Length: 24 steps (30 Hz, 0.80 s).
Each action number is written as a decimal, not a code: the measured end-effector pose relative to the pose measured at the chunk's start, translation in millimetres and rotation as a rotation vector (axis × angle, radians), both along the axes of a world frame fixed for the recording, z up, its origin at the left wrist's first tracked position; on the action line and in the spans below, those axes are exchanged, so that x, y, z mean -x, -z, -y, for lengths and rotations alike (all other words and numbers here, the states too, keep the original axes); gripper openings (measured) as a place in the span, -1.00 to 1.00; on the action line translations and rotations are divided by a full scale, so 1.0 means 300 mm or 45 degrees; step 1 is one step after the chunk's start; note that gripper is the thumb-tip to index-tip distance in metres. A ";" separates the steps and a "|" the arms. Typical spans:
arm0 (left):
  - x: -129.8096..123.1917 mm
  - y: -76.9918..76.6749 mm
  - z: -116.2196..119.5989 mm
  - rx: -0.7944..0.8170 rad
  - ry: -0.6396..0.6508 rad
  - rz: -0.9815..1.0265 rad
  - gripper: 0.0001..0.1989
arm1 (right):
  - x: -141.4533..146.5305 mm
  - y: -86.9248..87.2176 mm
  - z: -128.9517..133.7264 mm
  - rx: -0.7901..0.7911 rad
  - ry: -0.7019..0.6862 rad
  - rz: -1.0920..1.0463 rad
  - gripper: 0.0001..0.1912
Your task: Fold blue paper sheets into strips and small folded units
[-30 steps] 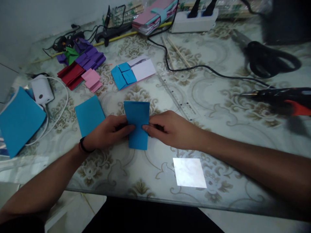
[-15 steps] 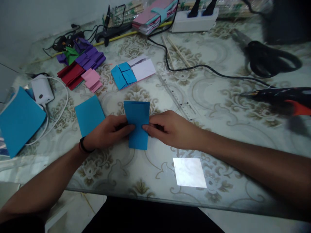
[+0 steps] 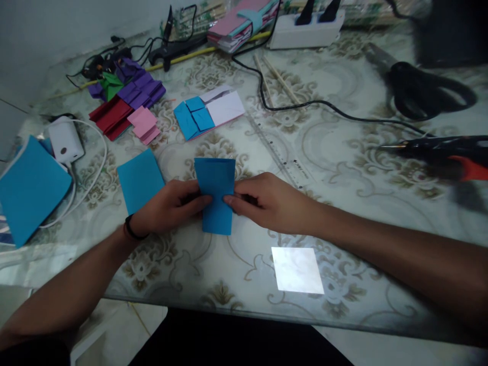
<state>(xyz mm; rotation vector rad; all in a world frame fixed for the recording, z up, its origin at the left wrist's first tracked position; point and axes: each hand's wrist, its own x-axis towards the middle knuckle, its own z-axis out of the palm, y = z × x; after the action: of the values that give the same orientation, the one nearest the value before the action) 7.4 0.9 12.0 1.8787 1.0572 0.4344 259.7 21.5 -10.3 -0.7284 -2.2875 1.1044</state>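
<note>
A folded blue sheet of paper [image 3: 216,178] stands tilted up between my two hands, just above the patterned table. My left hand [image 3: 173,204] pinches its left edge, thumb on the near face and fingers behind. On the opposite edge, my right hand [image 3: 265,201] grips it the same way. The fingertips behind the paper are hidden. Beside my left hand lies a blue paper square [image 3: 140,179], its lower corner partly covered by that hand. Beyond the held paper rests a blue and white folded paper piece [image 3: 209,113].
Red [image 3: 111,117], pink [image 3: 144,124] and purple folded papers [image 3: 141,90] lie at the back left. Larger blue sheets [image 3: 34,190] sit by a white device [image 3: 65,140]. A clear ruler [image 3: 278,155], black scissors [image 3: 423,91], a pointed tool [image 3: 438,150] and a power strip [image 3: 307,31] are rightward.
</note>
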 end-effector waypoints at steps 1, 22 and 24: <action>-0.002 -0.001 0.000 0.000 0.000 0.007 -0.65 | 0.000 -0.001 0.000 0.000 0.001 0.003 -0.61; -0.004 -0.002 -0.004 0.006 0.013 -0.010 -0.63 | -0.001 0.000 0.003 0.006 0.031 0.036 -0.58; -0.004 -0.003 -0.004 0.003 0.014 -0.012 -0.63 | -0.001 -0.002 0.002 0.010 0.029 0.034 -0.59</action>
<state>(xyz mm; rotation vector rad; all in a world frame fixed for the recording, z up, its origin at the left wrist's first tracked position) 8.5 2.1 13.0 1.8850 1.0532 0.4179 260.0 20.9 -9.8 -0.7752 -2.2926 1.0999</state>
